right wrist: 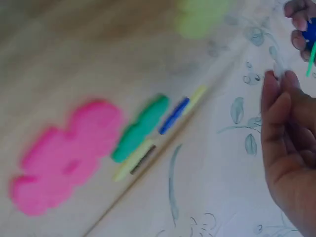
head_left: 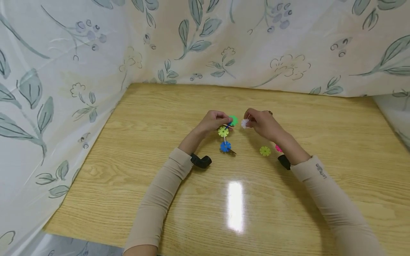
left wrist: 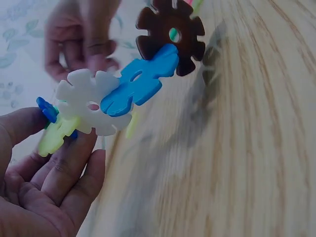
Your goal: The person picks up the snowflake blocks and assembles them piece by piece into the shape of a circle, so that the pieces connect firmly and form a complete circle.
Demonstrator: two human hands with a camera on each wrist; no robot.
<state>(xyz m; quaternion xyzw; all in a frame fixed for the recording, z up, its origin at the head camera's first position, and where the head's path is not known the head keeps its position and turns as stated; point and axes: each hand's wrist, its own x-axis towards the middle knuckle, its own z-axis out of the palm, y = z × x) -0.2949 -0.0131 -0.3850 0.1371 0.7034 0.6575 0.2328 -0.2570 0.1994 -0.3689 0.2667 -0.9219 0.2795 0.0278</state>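
In the head view my left hand (head_left: 211, 122) pinches a chain of slotted plastic discs near its green disc (head_left: 234, 120). A yellow disc (head_left: 223, 131) and a blue disc (head_left: 225, 146) hang lower on this chain. The left wrist view shows a white disc (left wrist: 81, 101) slotted between the yellow and blue ones, with a brown disc (left wrist: 170, 37) at the far end. A dark blue disc (left wrist: 48, 109) sits by my left thumb. My right hand (head_left: 264, 124) pinches a separate white disc (head_left: 245, 123) between thumb and fingertips, a short gap right of the green disc.
On the wooden table (head_left: 144, 117), a loose yellow-green disc (head_left: 264, 151) and a pink disc (head_left: 278, 147) lie below my right forearm. The right wrist view shows a green disc (right wrist: 140, 128) and several others edge-on beyond the pink one. Leaf-patterned cloth (head_left: 240, 42) borders the table.
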